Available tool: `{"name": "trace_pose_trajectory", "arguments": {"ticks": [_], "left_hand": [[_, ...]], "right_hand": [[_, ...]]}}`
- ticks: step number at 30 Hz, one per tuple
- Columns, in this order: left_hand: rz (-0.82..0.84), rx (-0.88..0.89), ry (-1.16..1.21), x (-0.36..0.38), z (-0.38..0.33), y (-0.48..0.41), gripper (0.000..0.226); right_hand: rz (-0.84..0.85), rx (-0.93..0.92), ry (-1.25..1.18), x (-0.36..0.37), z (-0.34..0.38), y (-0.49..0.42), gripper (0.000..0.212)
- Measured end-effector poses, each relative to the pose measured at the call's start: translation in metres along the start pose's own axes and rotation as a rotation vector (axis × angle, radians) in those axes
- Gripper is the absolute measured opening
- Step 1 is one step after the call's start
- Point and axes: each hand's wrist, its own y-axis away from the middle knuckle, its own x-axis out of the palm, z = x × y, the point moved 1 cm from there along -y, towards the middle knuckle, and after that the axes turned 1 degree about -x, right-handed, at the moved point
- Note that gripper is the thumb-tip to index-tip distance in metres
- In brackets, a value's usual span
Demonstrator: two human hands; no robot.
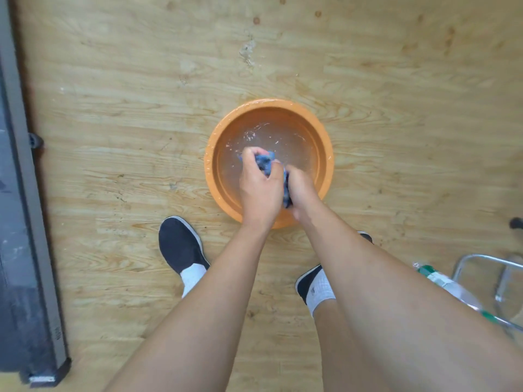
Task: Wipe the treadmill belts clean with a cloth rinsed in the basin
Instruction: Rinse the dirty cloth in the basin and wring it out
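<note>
The cloth [266,161] between the left hand [260,188] and right hand [301,188] is blue, the basin [325,142] under them orange, the floor [141,80] around pale wood-grain, the shoes [181,244] behind them black.

Blue cloth [266,162] is all wadded up, gripped by left hand [260,190] and right hand [301,190] over the round orange basin [268,102] that's got water in it. Dark treadmill belt [11,278] is way off left.

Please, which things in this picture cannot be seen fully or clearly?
Head view only:
Blue cloth: mostly hidden inside left hand and right hand.
Grey treadmill: cut off by left edge, blurred.
Clear plastic bottle: label blurred.
Silver metal frame: cut off by right edge.
</note>
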Motion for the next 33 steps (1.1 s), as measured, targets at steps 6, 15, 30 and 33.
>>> {"name": "trace_pose_trajectory", "arguments": {"ticks": [6, 15, 30, 33], "left_hand": [[0.189, 0.168, -0.144, -0.013, -0.021, 0.051, 0.031], [0.079, 0.175, -0.107, -0.081, -0.048, 0.088, 0.026], [-0.071, 0.375, -0.416, -0.071, -0.1, 0.114, 0.014], [-0.116, 0.309, -0.232, -0.086, -0.095, 0.115, 0.022]], "right_hand": [[0.104, 0.065, -0.403, -0.011, 0.015, 0.072, 0.053], [0.053, 0.021, -0.619, -0.007, 0.068, 0.133, 0.011], [0.015, -0.151, -0.183, -0.007, 0.071, 0.18, 0.027], [-0.041, -0.145, -0.067, -0.003, 0.075, 0.163, 0.031]]}}
